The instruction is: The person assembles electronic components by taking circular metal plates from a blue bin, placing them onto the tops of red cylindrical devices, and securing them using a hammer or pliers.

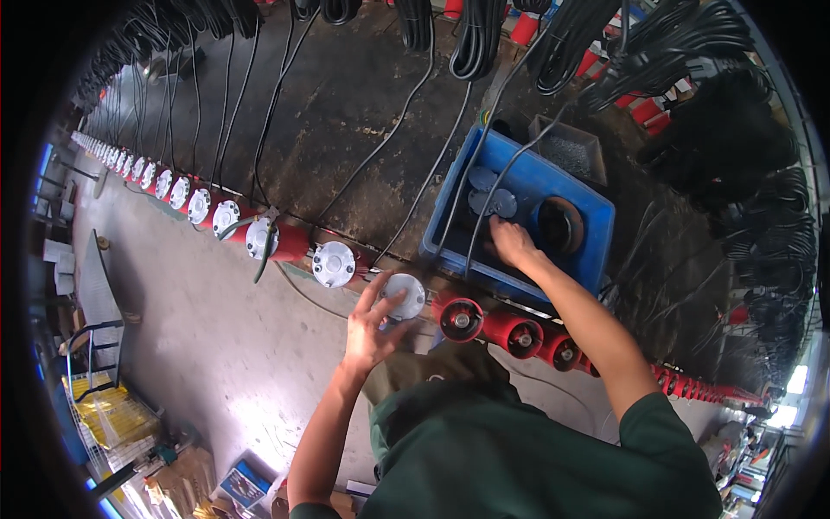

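My left hand (372,330) is at a round silver metal cover (410,296) on the end of a red cylinder in the row along the bench edge. Its thumb and fingers curve round the cover's near rim, and one finger lies across its face. My right hand (513,244) reaches over the front wall of a blue plastic bin (596,206). Its fingers are bent together beside loose grey metal discs (501,203); the fingertips are partly hidden, and whatever they hold cannot be made out. A dark round container (560,225) also sits in the bin.
Red cylinders with open ends (461,319) continue to the right; silver-capped ones (334,264) run left. Black cables cross the dark bench (346,112) and the bin, with coiled bundles (475,43) behind. A tray of small parts (569,149) stands behind the bin.
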Tool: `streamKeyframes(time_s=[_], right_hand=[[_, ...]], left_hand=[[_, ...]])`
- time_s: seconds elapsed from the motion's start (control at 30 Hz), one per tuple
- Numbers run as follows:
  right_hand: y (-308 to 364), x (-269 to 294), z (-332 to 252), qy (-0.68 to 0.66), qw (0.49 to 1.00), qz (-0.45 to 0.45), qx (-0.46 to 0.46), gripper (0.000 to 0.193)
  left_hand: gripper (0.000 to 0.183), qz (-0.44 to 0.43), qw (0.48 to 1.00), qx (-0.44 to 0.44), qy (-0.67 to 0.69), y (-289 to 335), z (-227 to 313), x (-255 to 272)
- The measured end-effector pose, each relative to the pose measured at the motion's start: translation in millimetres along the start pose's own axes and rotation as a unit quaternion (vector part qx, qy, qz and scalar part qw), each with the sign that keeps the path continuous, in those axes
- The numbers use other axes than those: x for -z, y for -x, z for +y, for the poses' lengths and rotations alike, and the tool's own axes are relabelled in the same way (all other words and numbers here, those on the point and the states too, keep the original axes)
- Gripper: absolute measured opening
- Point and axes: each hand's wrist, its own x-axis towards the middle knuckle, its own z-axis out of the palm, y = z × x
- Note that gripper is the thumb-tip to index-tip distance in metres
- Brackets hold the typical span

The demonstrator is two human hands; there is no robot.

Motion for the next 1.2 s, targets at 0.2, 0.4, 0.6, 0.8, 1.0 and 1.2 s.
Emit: streamKeyframes(time_s=[0.2, 0.4, 0.6, 0.8, 1.0, 1.2], right_hand=[[93, 67, -6, -0.264, 0.947, 0.091, -0.16, 0.045], [232, 98, -91, -0.611, 0.779, 0.062, -0.129, 0.026], [210, 93, -200, -0.376, 0.916, 0.13, -0.045, 0.021], [197, 78, -215, -0.222, 0.961, 0.166, 0.001, 0.024], [198, 77, -214, -0.189, 0.976, 0.107, -0.013, 0.024], [194, 45, -208, -0.18, 0.975, 0.123, -0.034, 0.026]], left_hand=[[0.117, 0.07, 0.997, -0.03, 0.034, 2, -12, -14], [0.099, 0.108, 0.981, -0.01, 0.16, -5, -47, -49], [0.09, 0.168, 0.97, -0.071, 0.158, -7, -50, -48], [0.087, 0.172, 0.966, -0.065, 0.183, -7, -54, -47], [0.088, 0.181, 0.964, -0.068, 0.185, -5, -57, -48], [0.087, 0.179, 0.964, -0.065, 0.185, -7, -54, -48]])
